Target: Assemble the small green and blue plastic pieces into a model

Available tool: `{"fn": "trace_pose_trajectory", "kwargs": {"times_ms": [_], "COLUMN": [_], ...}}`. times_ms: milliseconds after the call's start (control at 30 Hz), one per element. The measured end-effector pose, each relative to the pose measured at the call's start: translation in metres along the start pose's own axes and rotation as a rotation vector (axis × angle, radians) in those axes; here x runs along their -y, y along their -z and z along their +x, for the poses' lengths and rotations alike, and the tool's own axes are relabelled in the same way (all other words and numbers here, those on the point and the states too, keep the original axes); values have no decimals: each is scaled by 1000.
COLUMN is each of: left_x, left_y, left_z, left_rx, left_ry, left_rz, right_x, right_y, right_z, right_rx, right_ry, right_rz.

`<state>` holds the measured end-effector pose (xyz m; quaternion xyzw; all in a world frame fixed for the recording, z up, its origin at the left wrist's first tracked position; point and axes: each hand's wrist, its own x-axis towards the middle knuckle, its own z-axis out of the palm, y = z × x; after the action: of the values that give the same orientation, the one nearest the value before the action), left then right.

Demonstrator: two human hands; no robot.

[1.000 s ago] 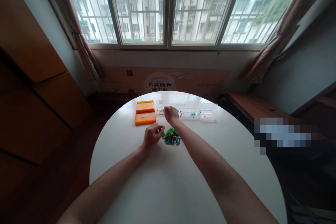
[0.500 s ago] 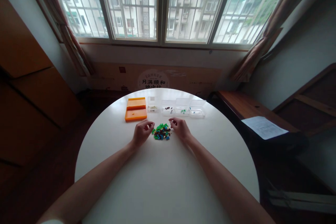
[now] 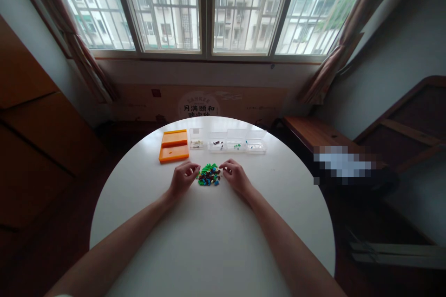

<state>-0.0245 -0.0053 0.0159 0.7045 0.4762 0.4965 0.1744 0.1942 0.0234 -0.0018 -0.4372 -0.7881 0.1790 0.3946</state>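
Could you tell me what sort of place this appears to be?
Probably a room in a home: curtains hang beside a barred window facing apartment blocks, wooden cabinets line one side, and small coloured pieces lie on a round white table.

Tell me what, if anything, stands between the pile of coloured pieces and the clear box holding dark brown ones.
Nothing visible: bare white tabletop lies between the pile and that clear box. The left hand and right hand flank the pile.
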Motion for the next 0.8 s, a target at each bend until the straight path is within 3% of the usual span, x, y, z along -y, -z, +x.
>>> {"fn": "trace_pose_trajectory", "kwargs": {"times_ms": [800], "left_x": [3], "left_y": [1], "left_z": [-1], "left_rx": [36], "left_ry": [-61], "left_rz": [31], "right_x": [-1], "right_y": [-2], "right_z": [1], "right_rx": [16], "right_ry": [-30], "right_rz": [28]}}
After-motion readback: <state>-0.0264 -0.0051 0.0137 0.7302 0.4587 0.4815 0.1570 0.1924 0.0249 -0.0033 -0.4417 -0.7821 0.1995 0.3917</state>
